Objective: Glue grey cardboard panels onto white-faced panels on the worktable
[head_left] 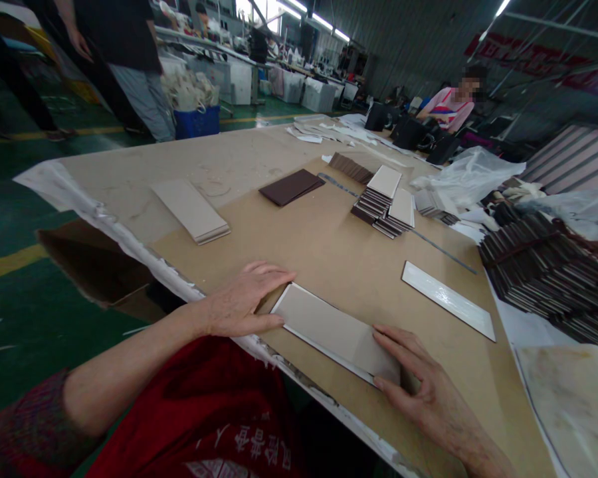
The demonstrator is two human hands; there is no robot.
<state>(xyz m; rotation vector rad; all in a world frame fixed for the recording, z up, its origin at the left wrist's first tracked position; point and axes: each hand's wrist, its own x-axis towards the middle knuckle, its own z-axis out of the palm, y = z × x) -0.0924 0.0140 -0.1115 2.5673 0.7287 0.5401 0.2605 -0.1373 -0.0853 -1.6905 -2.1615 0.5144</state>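
A flat rectangular grey board with a pale edge lies on the brown-covered table in front of me. My left hand is at its left end, thumb by the near edge and fingers stretched along the far corner. At the right end, my right hand spans the board's width, with fingertips on the far edge and the thumb on the near edge. Further right lies a white glossy strip with a dark edge. To the far left are a few stacked grey boards.
Dark brown pieces lie mid-table, near a stack of dark-edged boards. Tall piles of dark panels stand at the right. An open cardboard box sits below the left table edge. A person sits across; others stand at left.
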